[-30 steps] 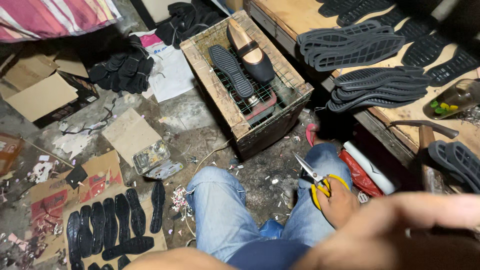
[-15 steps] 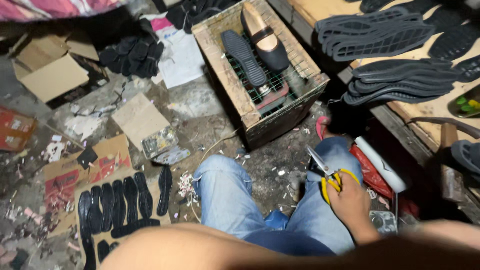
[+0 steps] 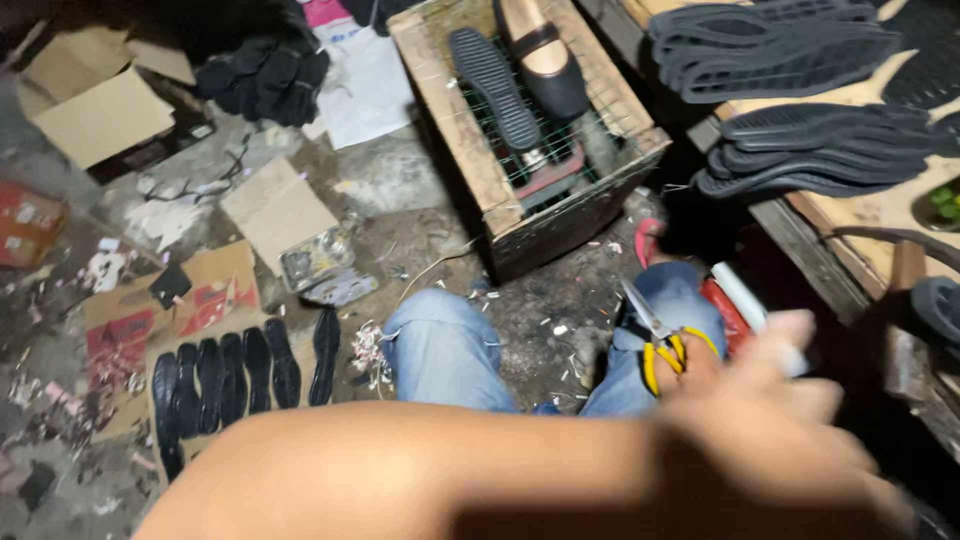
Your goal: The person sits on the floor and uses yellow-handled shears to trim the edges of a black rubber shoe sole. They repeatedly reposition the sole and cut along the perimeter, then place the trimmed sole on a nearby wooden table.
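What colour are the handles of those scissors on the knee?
Yellow, seen in the head view: the scissors have yellow handles and grey metal blades.

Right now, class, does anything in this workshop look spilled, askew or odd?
Yes. Small scraps lie scattered over the floor beside the knees. A shoe and a loose sole sit tilted on the wire mesh of a wooden crate. Yellow-handled scissors rest on the thigh.

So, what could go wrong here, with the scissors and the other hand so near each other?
The left hand is blurred and very near the scissors, which the right hand holds over the knee. It might brush the bare blades. The blades also lie close to the jeans, so a slip could nick the cloth or the leg.
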